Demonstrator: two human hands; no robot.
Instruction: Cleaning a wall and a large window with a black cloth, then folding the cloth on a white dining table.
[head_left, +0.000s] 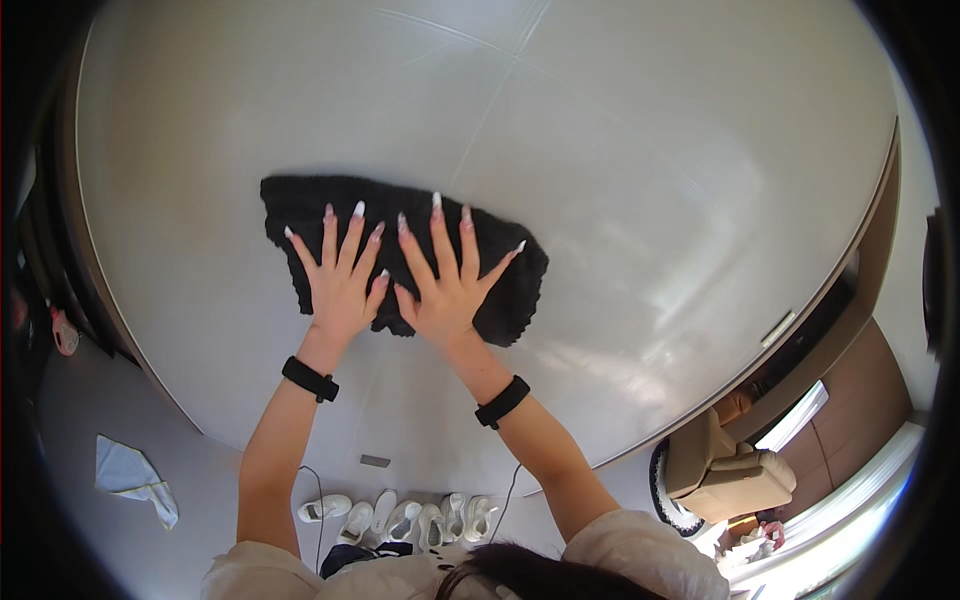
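Observation:
A black fabric piece (420, 199), fuzzy-looking with scalloped lower edges, lies on a glossy pale surface (600, 135). My left hand (341, 285) rests palm down on its left part, fingers spread. Beside it, my right hand (448, 289) presses on the middle and right part, also with spread fingers. The two thumbs are near each other, apart. Both hands have long decorated nails, and a black band circles each wrist. Fabric under the palms is hidden.
Several white shoes (403, 521) stand in a row by the near edge. A light blue cloth (127, 472) lies on the floor at lower left. A beige armchair (739, 480) is at lower right. Thin dark cables (321, 510) run down near my body.

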